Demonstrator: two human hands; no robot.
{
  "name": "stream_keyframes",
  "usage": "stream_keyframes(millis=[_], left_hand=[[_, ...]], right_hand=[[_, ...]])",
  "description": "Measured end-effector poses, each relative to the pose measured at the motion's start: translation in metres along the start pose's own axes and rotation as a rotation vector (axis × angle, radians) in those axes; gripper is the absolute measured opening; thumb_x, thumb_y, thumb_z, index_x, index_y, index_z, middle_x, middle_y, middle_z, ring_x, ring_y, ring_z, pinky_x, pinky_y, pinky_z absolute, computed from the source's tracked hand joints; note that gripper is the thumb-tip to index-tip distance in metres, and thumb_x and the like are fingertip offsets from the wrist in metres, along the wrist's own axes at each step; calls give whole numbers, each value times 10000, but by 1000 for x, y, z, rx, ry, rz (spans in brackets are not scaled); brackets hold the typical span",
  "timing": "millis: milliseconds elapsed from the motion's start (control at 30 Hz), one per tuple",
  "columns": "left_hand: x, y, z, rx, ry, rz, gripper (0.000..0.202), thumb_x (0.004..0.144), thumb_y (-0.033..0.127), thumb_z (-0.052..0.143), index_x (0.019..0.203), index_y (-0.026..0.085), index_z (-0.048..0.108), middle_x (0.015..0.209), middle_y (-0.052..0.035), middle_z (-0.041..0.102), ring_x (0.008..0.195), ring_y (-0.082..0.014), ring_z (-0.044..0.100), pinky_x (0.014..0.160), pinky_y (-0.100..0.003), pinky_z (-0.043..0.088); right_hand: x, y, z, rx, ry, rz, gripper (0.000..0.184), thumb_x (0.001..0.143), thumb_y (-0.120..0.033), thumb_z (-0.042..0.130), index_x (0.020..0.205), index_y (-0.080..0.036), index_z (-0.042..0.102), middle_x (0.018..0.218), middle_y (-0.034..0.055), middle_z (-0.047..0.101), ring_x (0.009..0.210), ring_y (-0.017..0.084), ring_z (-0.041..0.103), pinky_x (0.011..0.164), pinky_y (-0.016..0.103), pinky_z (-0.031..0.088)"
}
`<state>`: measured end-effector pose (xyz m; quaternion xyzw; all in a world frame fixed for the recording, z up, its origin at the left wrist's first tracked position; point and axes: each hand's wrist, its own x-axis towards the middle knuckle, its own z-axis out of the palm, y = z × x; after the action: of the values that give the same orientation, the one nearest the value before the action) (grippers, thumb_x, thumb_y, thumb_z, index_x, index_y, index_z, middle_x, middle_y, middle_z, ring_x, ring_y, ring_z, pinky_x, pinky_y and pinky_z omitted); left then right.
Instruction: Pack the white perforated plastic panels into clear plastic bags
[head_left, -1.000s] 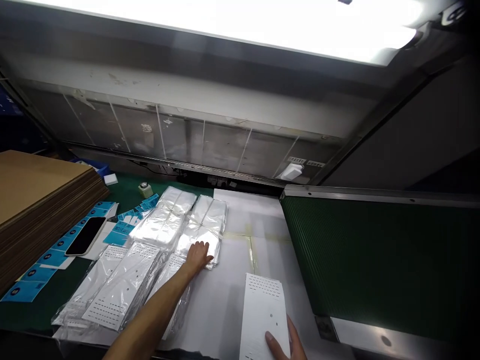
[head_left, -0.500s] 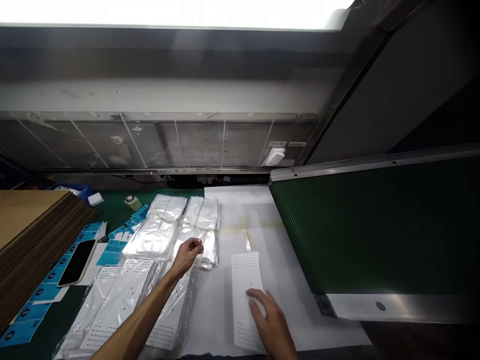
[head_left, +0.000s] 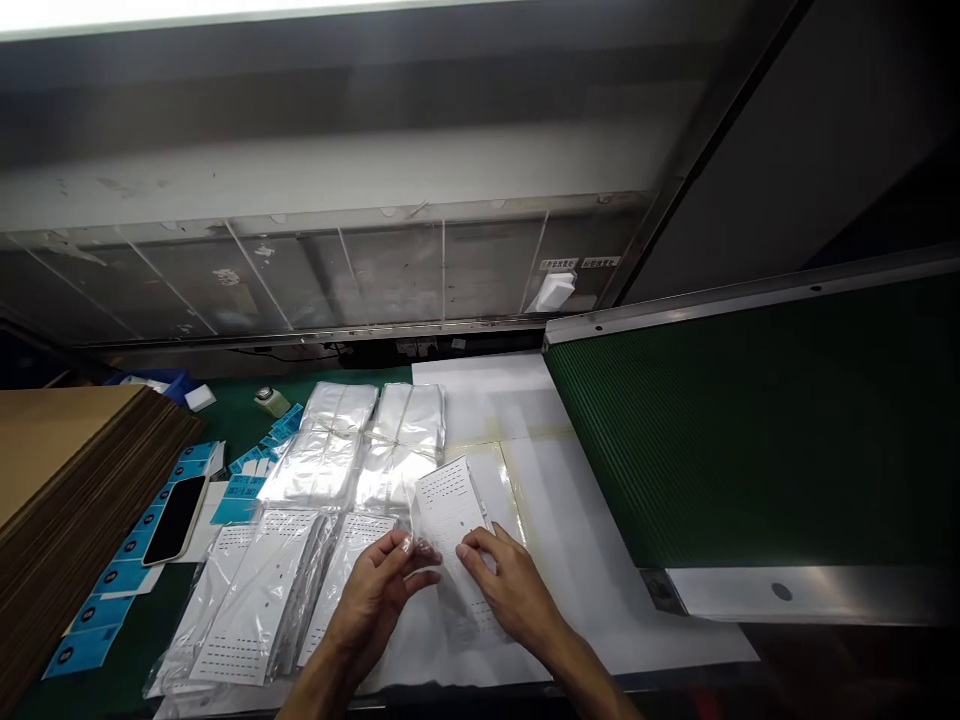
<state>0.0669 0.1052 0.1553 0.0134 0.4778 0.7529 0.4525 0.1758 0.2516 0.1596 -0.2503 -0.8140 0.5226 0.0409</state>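
Two hands | left hand (head_left: 371,605) pinching clear plastic film (head_left: 411,548) | right hand (head_left: 510,590) gripping perforated white card (head_left: 448,515)

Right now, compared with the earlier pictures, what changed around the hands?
The left hand moved right, its fingers pinching clear plastic film; the right hand shifted the perforated white card left toward it. The tied stacks of clear bags stayed put.
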Motion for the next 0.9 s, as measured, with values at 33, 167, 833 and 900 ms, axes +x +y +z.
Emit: stream_keyframes(millis=[33, 167, 833, 900], left_hand=[[-1, -1, 2, -44, -20, -23, 110, 818, 255, 643, 810, 146, 630, 834, -79, 670, 849, -193, 620, 808, -364, 496], [1, -8, 11, -15, -32, -41, 134, 796, 233, 672, 736, 125, 620, 790, -62, 633, 789, -164, 595, 804, -341, 488], [43, -27, 23, 645, 20, 118, 366, 801, 464, 573, 1006, 183, 690, 678, -34, 647, 624, -200, 567, 591, -288, 428], [39, -21, 24, 614, 26, 89, 398, 821, 481, 543, 1058, 187, 668, 660, -20, 627, 597, -185, 547, 559, -275, 418]], right_hand=[[-1, -1, -2, 2, -17, 1, 278, 880, -472, 467, 831, -256, 636, 865, 6, 576, 822, 184, 570, 722, 287, 437], [-7, -5, -7, 10, -88, -17, 226, 855, -450, 523, 813, -275, 660, 854, -13, 582, 788, 160, 581, 670, 248, 429], [-83, 29, -23, 1135, 42, 342, 262, 558, -415, 729, 646, -231, 564, 557, -35, 521, 507, 134, 493, 513, 234, 367], [-86, 44, 6, 1277, -61, 421, 319, 533, -415, 747, 656, -205, 541, 506, -51, 511, 453, 91, 472, 499, 191, 314]])
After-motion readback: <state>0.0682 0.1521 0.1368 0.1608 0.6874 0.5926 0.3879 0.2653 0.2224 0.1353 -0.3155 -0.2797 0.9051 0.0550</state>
